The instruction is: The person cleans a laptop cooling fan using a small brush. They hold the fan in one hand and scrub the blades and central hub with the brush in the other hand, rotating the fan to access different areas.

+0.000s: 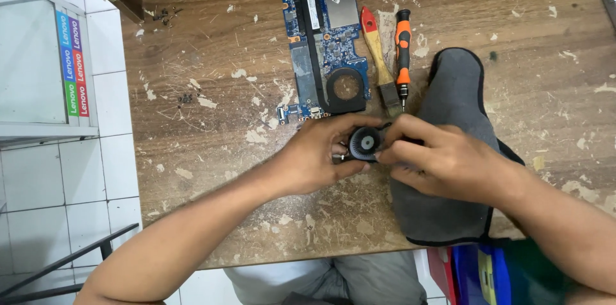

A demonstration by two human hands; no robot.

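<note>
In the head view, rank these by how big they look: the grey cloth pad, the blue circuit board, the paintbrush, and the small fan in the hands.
1. Grey cloth pad, though partly covered.
2. Blue circuit board, cut off by the top edge.
3. Paintbrush.
4. Small fan, held by left hand and right hand, partly hidden by fingers.

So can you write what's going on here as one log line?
left hand: holds small black fan | right hand: on fan | beside: blue circuit board, brush, orange screwdriver, grey pad

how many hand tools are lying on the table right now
2: a brush with a red-tipped wooden handle beside the blue circuit board, and an orange-and-black screwdriver right of it. Others may be hidden under the hands.
</note>
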